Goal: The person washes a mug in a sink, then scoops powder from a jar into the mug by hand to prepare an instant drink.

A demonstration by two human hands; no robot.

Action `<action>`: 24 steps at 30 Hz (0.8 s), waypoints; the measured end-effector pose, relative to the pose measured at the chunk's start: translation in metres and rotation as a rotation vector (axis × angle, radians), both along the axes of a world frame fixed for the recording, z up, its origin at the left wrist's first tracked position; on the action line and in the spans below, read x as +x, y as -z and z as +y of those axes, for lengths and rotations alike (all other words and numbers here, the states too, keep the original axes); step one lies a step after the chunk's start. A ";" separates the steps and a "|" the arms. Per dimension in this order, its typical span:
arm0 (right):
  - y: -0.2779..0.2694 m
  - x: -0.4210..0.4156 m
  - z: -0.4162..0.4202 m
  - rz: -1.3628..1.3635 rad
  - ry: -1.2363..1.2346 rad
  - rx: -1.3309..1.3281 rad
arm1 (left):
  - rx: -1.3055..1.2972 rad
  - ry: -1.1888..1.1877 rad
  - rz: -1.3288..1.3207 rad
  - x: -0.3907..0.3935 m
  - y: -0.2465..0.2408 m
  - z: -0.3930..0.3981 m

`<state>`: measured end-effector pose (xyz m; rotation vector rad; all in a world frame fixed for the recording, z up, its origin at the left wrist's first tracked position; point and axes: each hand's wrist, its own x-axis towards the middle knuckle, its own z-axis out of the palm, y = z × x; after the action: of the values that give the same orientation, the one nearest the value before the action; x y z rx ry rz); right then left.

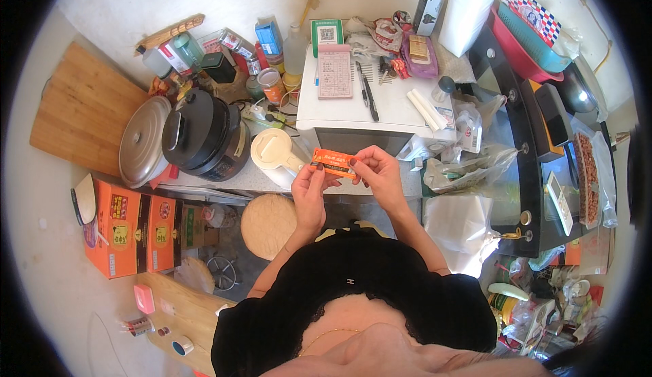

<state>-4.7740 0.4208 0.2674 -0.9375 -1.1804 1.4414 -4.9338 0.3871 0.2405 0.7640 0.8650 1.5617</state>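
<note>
A small orange packet (333, 162) with printing on it is held level between both hands, in front of my chest. My left hand (309, 186) pinches its left end, with the thumb lying on the printed face. At the packet's right end, the thumb and fingertips of my right hand (378, 173) grip the corner. Just beyond my left hand stands a cream plastic jug (275, 153) with a lid. Behind the packet is a white box-shaped appliance (326, 112) carrying a notepad (334, 74) and two black pens (368, 91). What the packet contains is hidden.
Left on the counter are a black electric pressure cooker (201, 135), a pot lid (145, 140) and a wooden board (86, 104). Plastic bags (471, 165) lie right, beside a black glass surface (530, 198). A round stool (269, 226) and orange cartons (119, 229) stand below the counter.
</note>
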 end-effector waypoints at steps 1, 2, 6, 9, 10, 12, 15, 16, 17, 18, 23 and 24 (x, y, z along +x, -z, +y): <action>0.000 0.000 0.000 0.002 0.001 -0.002 | -0.001 0.002 0.000 0.000 0.000 0.000; 0.000 0.000 0.000 0.005 0.002 -0.004 | 0.002 0.009 -0.018 0.000 0.000 0.000; 0.001 0.000 -0.001 0.022 0.036 0.000 | 0.000 0.048 -0.060 0.000 -0.011 -0.001; -0.001 0.001 -0.001 0.011 0.050 -0.008 | 0.004 0.068 -0.033 0.003 -0.012 -0.001; -0.003 0.000 -0.002 0.010 0.055 -0.014 | 0.008 0.072 -0.018 0.004 -0.010 -0.001; -0.004 -0.001 -0.003 0.016 0.050 -0.014 | 0.007 0.069 0.038 0.006 -0.008 -0.001; 0.007 -0.005 -0.004 0.033 0.021 -0.002 | -0.029 0.023 -0.006 0.007 -0.002 -0.002; 0.009 -0.007 -0.005 0.037 0.011 -0.003 | -0.047 0.001 -0.042 0.006 0.000 -0.002; 0.009 -0.007 -0.006 0.041 0.001 -0.003 | -0.031 -0.009 -0.058 0.004 0.001 -0.001; 0.007 -0.007 -0.006 0.032 -0.028 -0.001 | -0.016 -0.024 -0.072 0.001 0.001 -0.001; 0.003 0.011 0.026 -0.329 0.068 0.148 | 0.047 -0.183 -0.139 -0.016 -0.006 0.003; 0.008 0.022 0.048 -0.449 0.141 0.200 | 0.038 -0.219 -0.140 -0.017 -0.017 0.004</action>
<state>-4.7524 0.4687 0.2596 -1.2128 -1.5187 1.0052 -4.9507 0.3912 0.2575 0.5933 0.8394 1.8067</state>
